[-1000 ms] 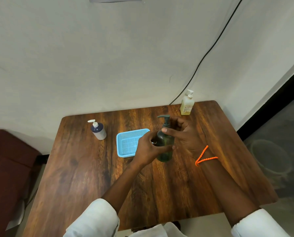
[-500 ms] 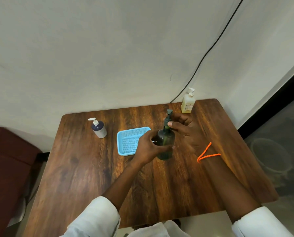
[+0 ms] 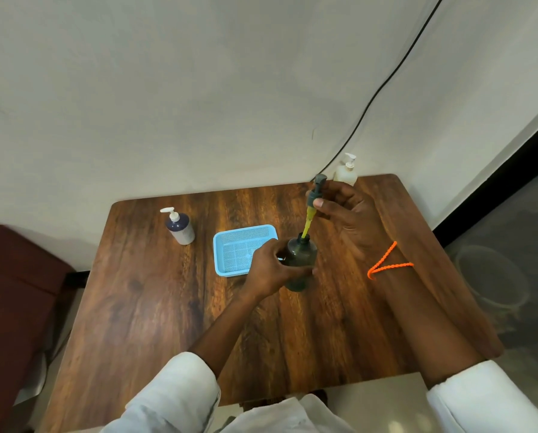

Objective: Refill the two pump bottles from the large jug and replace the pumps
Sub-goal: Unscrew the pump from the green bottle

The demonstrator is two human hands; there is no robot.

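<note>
- A dark wooden table with rounded corners stood against a plain pale wall, and a black cable ran down the wall to the table's far edge.
- At the left edge sat a dark red seat, cut off by the frame. On the floor to the right lay a round, pale shape, too blurred to name.
- The left hand gripped the body of a dark green pump bottle, which stood upright near the table's centre. Its fingers hid much of the bottle's left side.
- The right hand pinched a grey-green pump head, lifted above the bottle's open neck. The yellow-coated dip tube below it was still in the neck, tilted slightly.
- An orange cord circled the right wrist, and white sleeves covered both forearms at the bottom edge.
- A light blue mesh tray lay just left of the green bottle, its right corner hidden behind the left hand.
- A dark blue and white pump bottle stood well to the left, near the wall.
- A pale yellow pump bottle stood at the far right corner, partly behind the right hand. Its label was too small to read.
</note>
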